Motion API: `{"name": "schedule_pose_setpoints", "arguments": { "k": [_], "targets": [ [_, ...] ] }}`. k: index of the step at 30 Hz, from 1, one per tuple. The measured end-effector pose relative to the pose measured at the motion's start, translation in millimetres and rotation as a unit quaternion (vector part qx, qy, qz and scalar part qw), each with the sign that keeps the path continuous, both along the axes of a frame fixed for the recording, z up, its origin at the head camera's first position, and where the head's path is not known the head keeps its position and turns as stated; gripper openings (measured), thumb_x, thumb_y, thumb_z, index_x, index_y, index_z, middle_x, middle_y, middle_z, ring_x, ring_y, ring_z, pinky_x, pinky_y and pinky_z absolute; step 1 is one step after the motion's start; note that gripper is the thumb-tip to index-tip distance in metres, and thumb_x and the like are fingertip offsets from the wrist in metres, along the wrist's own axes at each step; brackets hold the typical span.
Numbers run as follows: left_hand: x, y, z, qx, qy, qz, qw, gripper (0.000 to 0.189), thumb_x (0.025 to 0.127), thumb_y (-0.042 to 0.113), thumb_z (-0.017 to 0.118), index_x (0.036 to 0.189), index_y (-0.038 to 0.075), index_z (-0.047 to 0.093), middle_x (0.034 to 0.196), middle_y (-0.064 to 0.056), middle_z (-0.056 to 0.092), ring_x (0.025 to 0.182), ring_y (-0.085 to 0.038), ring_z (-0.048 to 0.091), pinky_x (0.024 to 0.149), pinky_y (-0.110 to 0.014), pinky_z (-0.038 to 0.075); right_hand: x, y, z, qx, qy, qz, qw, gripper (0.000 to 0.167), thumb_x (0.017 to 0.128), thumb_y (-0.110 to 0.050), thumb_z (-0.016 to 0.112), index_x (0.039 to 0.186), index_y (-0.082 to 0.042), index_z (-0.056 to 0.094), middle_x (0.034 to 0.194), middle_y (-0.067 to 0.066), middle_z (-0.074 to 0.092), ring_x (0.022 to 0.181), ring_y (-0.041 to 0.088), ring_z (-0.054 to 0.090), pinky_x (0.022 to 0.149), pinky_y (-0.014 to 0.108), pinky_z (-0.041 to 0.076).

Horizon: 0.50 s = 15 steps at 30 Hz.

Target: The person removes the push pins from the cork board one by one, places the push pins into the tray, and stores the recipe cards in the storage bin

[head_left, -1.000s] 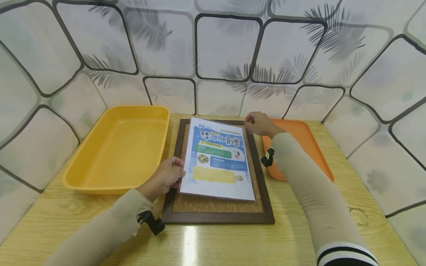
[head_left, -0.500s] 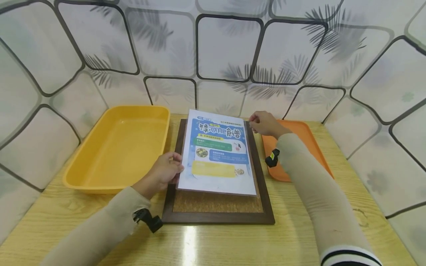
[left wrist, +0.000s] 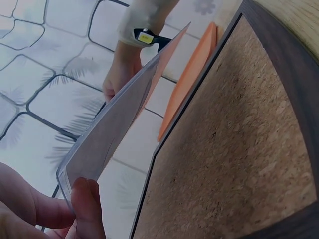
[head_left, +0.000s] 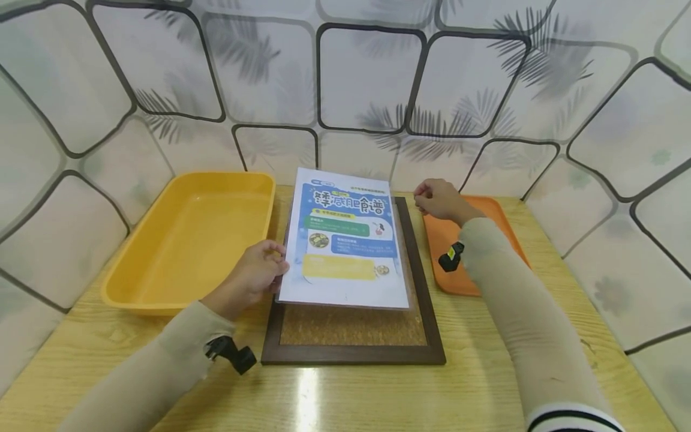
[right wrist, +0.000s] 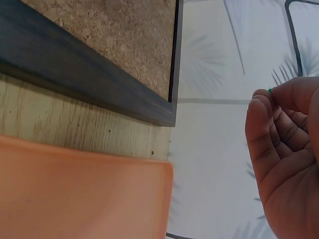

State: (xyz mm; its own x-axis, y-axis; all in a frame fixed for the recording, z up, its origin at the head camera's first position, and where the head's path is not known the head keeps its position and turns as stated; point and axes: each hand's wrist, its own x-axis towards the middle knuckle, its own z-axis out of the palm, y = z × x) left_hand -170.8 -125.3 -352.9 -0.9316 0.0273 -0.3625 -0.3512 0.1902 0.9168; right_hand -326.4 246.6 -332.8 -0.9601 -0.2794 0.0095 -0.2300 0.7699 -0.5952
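Observation:
My left hand (head_left: 258, 270) pinches the left edge of a printed laminated sheet (head_left: 345, 288) between thumb and fingers. In the left wrist view, the sheet (left wrist: 107, 127) is tilted and raised off the cork board (left wrist: 224, 139). The dark-framed cork board (head_left: 351, 354) lies on the table, largely hidden by the sheet in the head view. My right hand (head_left: 441, 199) is apart from the sheet, above the board's far right corner. In the right wrist view, its thumb and fingertips pinch a tiny green object (right wrist: 270, 90); most of it is hidden, so its kind does not show.
A deep yellow tray (head_left: 189, 252) stands left of the board. An orange tray (head_left: 459, 279) lies to the right, partly under my right forearm. The wooden table (head_left: 367, 396) meets patterned walls (head_left: 356, 78) at the back and sides.
The sheet has risen off the board and shifted back and slightly left with my left hand. My right hand has moved a little right, away from the sheet's upper right corner.

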Motion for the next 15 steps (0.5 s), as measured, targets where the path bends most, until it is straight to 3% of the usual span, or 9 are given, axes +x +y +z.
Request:
{"name": "schedule_pose_setpoints", "arguments": {
  "k": [12,15],
  "targets": [
    [1.4,-21.2,10.1,-0.011,-0.001,-0.002,0.9999,0.025,0.1,0.0,0.047,0.124,0.003,0.042,0.099,-0.016,0.055,0.076,-0.021,0.053,0.06,-0.029,0.046,4.3,12,-1.8,-0.002,-0.008,-0.011,0.9999,0.024,0.097,-0.012,0.051,0.112,0.006,0.056,0.098,0.023,0.063,0.078,0.024,0.064,0.072,0.038,0.056],
    [1.4,-27.6,13.1,-0.024,-0.002,0.003,0.9997,0.027,0.101,0.003,0.048,0.127,0.004,0.042,0.106,-0.018,0.056,0.081,-0.024,0.056,0.063,-0.029,0.049,5.4,13,-1.6,-0.01,-0.013,-0.016,0.9997,0.023,0.098,-0.013,0.051,0.111,0.005,0.056,0.096,0.021,0.063,0.079,0.025,0.064,0.074,0.042,0.055]
  ]
}}
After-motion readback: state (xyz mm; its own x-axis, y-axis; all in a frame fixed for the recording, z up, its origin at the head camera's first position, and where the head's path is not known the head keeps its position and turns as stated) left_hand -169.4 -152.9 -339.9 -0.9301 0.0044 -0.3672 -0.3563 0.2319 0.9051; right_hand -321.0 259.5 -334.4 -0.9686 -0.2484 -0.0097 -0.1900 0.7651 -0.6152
